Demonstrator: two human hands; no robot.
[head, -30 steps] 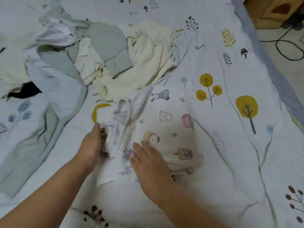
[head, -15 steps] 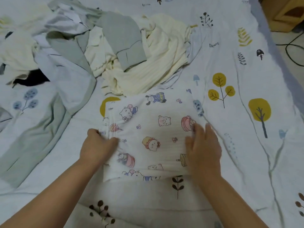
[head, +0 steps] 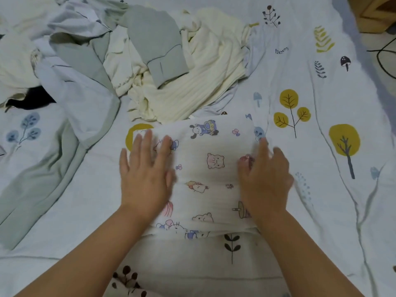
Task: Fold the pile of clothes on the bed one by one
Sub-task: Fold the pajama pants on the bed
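Observation:
A white cloth printed with cartoon animals [head: 211, 168] lies folded into a rectangle on the bed in front of me. My left hand [head: 145, 174] presses flat on its left part, fingers straight and spread. My right hand [head: 264, 179] rests on its right edge with fingers extended over the cloth. Behind the cloth sits the pile of unfolded clothes: a cream ribbed garment [head: 192, 82], a grey-green sleeve [head: 158, 50] draped over it, and a pale blue and green garment [head: 70, 82] spreading to the left.
The bedsheet [head: 321, 189] is white with yellow trees and small plants. A black item [head: 34, 99] peeks out under the clothes at far left. The bed's right edge, the floor with a black cable [head: 383, 58] and a wooden box [head: 375, 13] lie at top right.
The cartoon cloth went from being folded over to lying as a flat rectangle. My left hand moved up onto its left part with fingers spread; my right hand stays on the right edge.

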